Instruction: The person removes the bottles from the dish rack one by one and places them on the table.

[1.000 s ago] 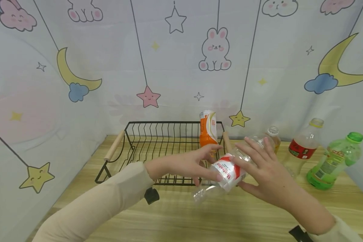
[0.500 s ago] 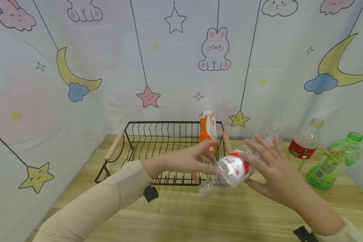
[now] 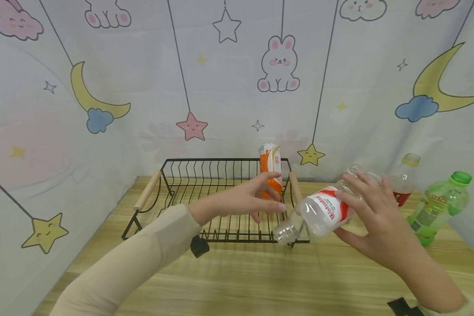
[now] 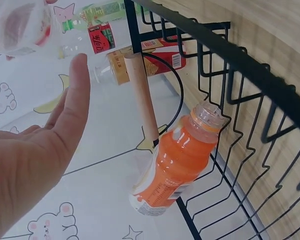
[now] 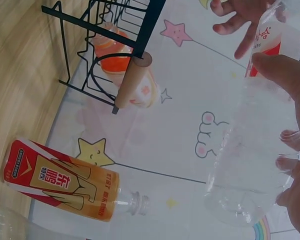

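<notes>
My right hand (image 3: 383, 219) grips a clear plastic bottle (image 3: 325, 210) with a red and white label. The bottle is uncapped and tilted, its neck pointing down and left over the front right corner of a black wire dish rack (image 3: 225, 241). In the right wrist view, my thumb presses by the label, and the fingers curl behind the clear body. My left hand (image 3: 242, 199) hovers over the rack, fingers loosely spread and holding nothing. Beyond it, an orange bottle (image 4: 175, 165) stands neck down, leaning in the rack's right end.
Right of the rack stand a bottle with a gold and red label (image 5: 65, 180), a red-labelled clear bottle (image 3: 403, 180) and a green bottle (image 3: 438, 202). The rack has wooden handles (image 3: 149, 189). A printed curtain (image 3: 221, 87) hangs behind the wooden table (image 3: 221, 281).
The clear bottle has moved right and slightly up with my right hand, away from my left hand. My left fingers no longer touch it, and it overlaps more of the bottles behind.
</notes>
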The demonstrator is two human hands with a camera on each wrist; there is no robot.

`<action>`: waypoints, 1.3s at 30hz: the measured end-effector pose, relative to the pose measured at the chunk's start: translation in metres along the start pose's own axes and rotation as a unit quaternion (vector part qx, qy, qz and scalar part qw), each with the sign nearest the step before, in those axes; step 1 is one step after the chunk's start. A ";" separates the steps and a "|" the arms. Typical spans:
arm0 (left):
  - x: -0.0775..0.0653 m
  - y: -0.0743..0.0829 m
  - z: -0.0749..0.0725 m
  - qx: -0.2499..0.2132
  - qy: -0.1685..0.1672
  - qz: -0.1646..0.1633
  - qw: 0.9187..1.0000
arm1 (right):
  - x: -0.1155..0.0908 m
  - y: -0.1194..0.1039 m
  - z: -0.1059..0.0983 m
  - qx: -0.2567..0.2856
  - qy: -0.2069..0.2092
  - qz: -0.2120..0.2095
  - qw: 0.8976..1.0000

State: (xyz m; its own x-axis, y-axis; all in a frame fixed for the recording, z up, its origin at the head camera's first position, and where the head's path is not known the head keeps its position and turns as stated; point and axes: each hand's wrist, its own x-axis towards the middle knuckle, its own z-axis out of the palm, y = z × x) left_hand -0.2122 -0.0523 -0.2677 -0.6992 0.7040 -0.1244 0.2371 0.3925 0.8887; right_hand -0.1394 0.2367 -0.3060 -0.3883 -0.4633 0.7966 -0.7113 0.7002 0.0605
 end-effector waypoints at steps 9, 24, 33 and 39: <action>0.008 -0.009 -0.010 0.017 0.041 -0.003 0.999 | -0.014 0.011 -0.010 0.013 0.071 0.042 0.996; 0.030 -0.020 -0.022 0.008 0.149 -0.009 0.989 | -0.030 0.023 -0.031 -0.007 0.113 0.119 0.986; 0.042 -0.028 -0.027 0.001 0.176 -0.017 0.984 | -0.035 0.026 -0.037 -0.010 0.167 0.171 0.971; 0.050 -0.030 -0.031 -0.016 0.204 -0.018 0.979 | -0.046 0.036 -0.039 -0.017 0.197 0.233 0.952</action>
State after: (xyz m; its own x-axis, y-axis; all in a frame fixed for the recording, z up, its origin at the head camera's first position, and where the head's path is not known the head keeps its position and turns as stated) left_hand -0.2750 -0.0476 -0.2867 -0.9192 0.3930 0.0244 0.1901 0.3888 0.9015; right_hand -0.1242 0.3045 -0.3166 -0.4015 0.1373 0.9055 -0.4940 0.8001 -0.3404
